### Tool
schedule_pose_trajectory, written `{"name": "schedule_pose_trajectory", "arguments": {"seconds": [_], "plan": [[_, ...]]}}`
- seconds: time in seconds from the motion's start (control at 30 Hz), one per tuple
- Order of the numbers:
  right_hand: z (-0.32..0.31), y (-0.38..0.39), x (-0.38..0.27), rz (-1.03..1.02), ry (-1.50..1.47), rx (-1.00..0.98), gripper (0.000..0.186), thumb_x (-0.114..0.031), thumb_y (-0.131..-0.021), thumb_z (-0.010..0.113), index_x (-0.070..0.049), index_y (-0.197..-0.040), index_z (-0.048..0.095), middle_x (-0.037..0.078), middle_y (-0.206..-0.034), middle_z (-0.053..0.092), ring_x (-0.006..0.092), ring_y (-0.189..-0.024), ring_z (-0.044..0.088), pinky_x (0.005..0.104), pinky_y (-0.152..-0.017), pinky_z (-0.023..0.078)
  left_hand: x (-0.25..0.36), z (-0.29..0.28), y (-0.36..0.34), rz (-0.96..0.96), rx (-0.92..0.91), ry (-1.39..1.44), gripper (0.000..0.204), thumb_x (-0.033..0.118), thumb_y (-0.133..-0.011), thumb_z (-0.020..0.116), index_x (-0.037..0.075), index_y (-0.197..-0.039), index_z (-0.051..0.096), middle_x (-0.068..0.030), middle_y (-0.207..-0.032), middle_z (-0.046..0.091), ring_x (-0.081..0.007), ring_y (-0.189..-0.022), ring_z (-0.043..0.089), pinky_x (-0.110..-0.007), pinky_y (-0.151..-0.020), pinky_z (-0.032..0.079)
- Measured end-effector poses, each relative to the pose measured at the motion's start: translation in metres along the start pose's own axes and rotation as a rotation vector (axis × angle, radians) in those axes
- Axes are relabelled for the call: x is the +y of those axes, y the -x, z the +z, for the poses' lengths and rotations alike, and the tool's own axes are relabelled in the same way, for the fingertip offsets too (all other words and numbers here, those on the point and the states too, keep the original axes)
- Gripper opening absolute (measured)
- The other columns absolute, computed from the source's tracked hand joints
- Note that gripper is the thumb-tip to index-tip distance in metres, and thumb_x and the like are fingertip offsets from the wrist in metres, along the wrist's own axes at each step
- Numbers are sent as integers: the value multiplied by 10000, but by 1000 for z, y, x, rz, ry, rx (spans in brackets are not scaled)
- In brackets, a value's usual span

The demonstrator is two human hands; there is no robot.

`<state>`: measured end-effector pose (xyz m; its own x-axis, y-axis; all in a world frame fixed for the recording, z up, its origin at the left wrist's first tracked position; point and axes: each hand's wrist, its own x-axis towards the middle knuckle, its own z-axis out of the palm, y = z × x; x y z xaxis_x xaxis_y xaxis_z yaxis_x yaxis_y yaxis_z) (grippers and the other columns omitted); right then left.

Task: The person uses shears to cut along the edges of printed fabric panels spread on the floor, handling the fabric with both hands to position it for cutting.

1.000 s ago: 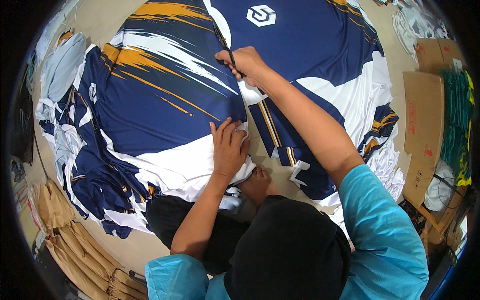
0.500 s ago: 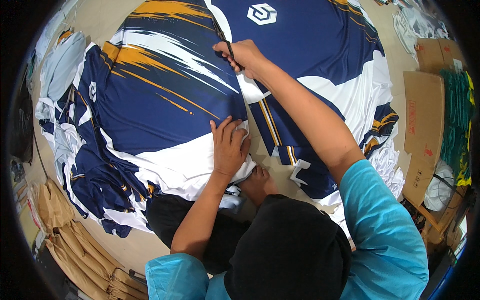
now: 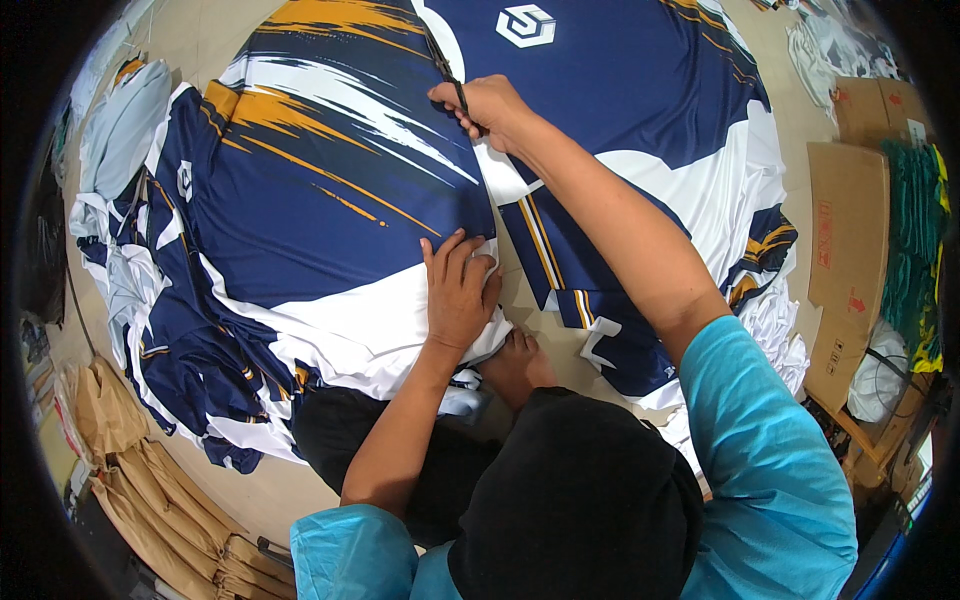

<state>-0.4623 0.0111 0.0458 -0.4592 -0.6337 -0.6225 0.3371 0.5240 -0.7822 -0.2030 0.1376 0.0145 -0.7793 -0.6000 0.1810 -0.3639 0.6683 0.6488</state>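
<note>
Printed navy, white and orange fabric (image 3: pixel 330 230) lies spread over the floor in front of me. My right hand (image 3: pixel 485 110) grips a pair of black-handled scissors (image 3: pixel 440 62), blades pointing away along the line where the striped panel meets the navy panel (image 3: pixel 610 75) with a white emblem. How far the blades are apart cannot be made out. My left hand (image 3: pixel 460 290) lies with fingers spread on the white lower part of the striped panel, near its right edge. A bare foot (image 3: pixel 520 365) rests just beside that hand.
Rumpled navy and white fabric pieces (image 3: pixel 200 370) lie heaped at the left. Cardboard boxes (image 3: pixel 845 260) and green netting-like material (image 3: pixel 910 250) stand at the right. Brown wrapped bundles (image 3: pixel 165 500) lie at lower left. White cloth scraps (image 3: pixel 775 345) sit right of the navy panel.
My right hand and the scissors have shifted very slightly. My left hand stays on the fabric in nearly the same spot.
</note>
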Motion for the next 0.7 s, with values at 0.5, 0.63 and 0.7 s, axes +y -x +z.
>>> {"name": "schedule_pose_trajectory", "arguments": {"seconds": [0.5, 0.63, 0.7], "plan": [[3, -5, -15, 10, 1, 5, 349, -326, -790, 912, -45, -755, 710, 3, -684, 592, 85, -558, 519, 248, -465, 374, -2, 1, 1, 2, -2, -4, 195, 146, -946, 807, 91, -1081, 678, -112, -1367, 650, -392, -1452, 527, -747, -1299, 221], [4, -8, -14, 21, 3, 15, 359, -334, -781, 921, -41, -760, 713, 7, -691, 597, 89, -556, 519, 253, -467, 380, -2, 1, 1, 1, -1, -1, 194, 143, -945, 806, 89, -1082, 679, -115, -1372, 650, -394, -1456, 525, -747, -1299, 221], [4, -10, -14, 18, 0, 10, 362, -335, -777, 923, -40, -761, 713, 10, -694, 599, 91, -554, 519, 256, -467, 384, -2, 1, 1, -2, -4, 0, 193, 142, -945, 805, 89, -1082, 680, -116, -1373, 650, -394, -1458, 524, -745, -1300, 222]]}}
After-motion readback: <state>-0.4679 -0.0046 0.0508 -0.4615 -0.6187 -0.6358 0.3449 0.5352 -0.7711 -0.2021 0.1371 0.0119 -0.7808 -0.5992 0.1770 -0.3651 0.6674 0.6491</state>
